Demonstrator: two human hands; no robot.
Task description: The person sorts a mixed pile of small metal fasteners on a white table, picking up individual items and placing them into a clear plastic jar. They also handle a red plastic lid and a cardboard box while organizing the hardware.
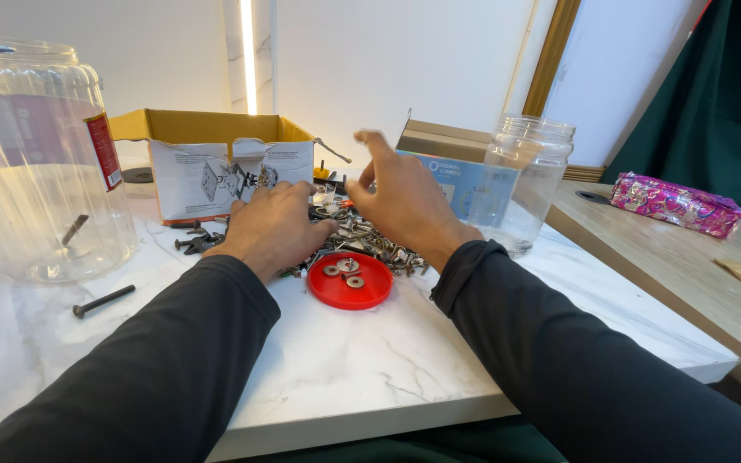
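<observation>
Screw pile (370, 240) half-hidden under hands

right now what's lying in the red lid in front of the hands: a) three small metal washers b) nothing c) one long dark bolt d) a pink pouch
a: the red lid holds three small metal washers, near the pile of screws that the left hand and right hand reach into.

One head-worn view, looking forward and down; close over the tabletop (370, 377).
</observation>
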